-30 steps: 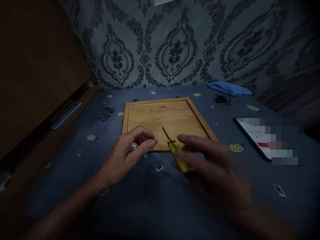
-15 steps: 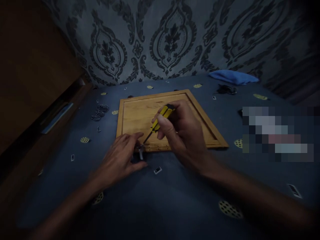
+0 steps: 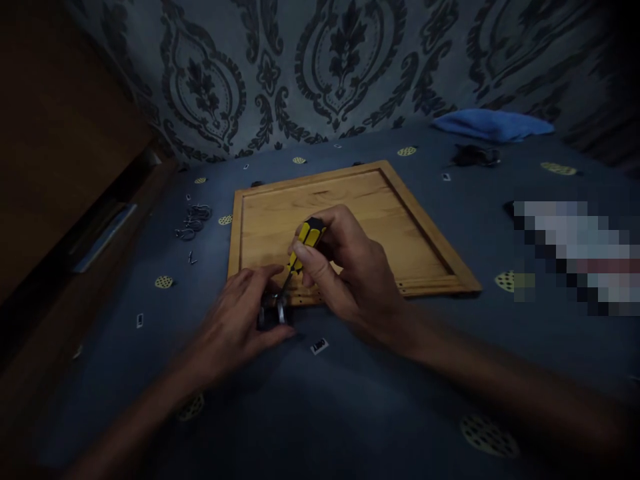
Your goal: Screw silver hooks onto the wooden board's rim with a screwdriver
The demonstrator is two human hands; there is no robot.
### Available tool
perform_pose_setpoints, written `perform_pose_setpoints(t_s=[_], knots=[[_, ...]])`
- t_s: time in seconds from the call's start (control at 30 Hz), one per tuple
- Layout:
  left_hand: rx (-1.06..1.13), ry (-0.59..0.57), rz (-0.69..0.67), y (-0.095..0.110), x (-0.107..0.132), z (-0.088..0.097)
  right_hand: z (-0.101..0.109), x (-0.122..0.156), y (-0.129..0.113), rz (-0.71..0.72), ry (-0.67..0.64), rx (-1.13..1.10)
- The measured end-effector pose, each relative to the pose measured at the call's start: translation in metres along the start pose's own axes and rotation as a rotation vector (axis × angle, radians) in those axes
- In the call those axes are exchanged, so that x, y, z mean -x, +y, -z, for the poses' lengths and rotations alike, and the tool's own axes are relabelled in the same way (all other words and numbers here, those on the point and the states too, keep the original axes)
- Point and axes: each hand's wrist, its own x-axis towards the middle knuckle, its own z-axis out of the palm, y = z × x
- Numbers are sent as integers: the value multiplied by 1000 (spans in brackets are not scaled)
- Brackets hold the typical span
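Your R hand grips the screwdriver; shd be light, stiff, best held by its handle. L hand is at metal fitting; too dim to tell if gripping.

Blue cloth near patterned wall

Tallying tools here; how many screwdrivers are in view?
1: the yellow-and-black screwdriver, in the right hand, tip down at the near edge of the wooden panel.

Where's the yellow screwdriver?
In the head view, the yellow screwdriver is near the middle, in the right hand, above the wooden board, its tip pointing down toward a small metal piece beside the left hand.
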Motion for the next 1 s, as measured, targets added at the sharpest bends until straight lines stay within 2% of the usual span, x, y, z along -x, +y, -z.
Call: perform_pose_setpoints(t_s=[0.33, 0.53, 0.63, 0.77, 1.0], knots=[[-16, -2, 28, 2, -2, 0, -2, 2, -1, 42, -26, -5], [-8, -13, 59, 5, -3, 2, 4, -2, -1, 102, -121, -8], [-1, -7, 58, 5, -2, 2, 8, -8, -9, 17, -187, -28], [8, 3, 35, 1, -1, 0, 6, -12, -19, -141, -177, -73], [7, 7, 18, -2, -2, -2, -3, -7, -18, -175, -70, -24]])
